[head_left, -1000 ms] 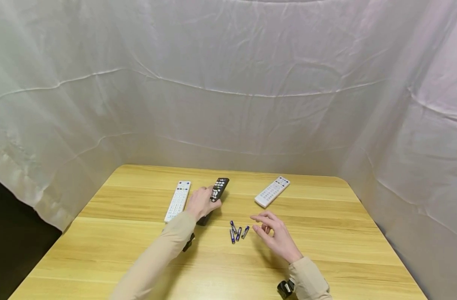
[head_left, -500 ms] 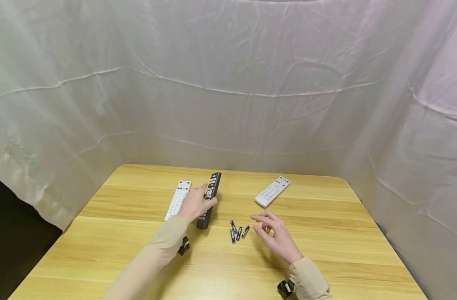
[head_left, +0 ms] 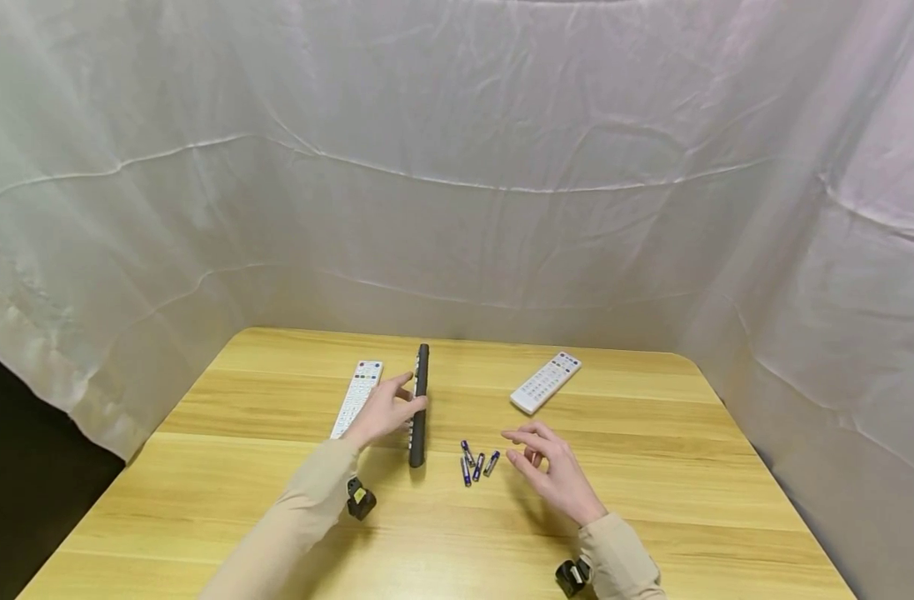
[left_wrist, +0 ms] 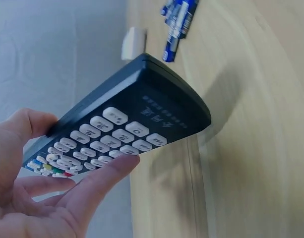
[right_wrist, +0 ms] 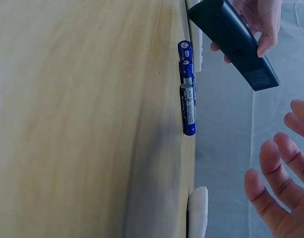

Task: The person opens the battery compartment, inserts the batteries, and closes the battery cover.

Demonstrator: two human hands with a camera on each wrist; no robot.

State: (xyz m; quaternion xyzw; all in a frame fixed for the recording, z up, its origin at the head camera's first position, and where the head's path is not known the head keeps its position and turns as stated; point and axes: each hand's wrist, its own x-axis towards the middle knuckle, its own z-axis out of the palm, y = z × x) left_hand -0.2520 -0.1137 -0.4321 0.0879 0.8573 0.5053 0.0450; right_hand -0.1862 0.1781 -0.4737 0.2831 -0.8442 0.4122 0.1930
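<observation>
My left hand [head_left: 385,410] grips a black remote control [head_left: 418,408] between thumb and fingers, raised off the table and turned on its edge. In the left wrist view, the white buttons of the remote [left_wrist: 112,94] face the fingers of my left hand [left_wrist: 57,193]. Its dark back shows in the right wrist view. My right hand [head_left: 557,475] hovers with relaxed fingers and holds nothing. Just left of it lie several blue AAA-size batteries [head_left: 478,467] in a loose cluster. In the right wrist view, the batteries [right_wrist: 188,109] appear near the table's far edge.
A white remote [head_left: 357,398] lies on the table to the left, partly covered by my left hand. Another white remote [head_left: 545,383] rests at an angle at the back right. A pale curtain [head_left: 457,208] hangs behind the wooden table [head_left: 614,467].
My left hand has lifted the black remote, drawn it slightly left and rolled it so its buttons turn leftward. My right hand has stayed in place.
</observation>
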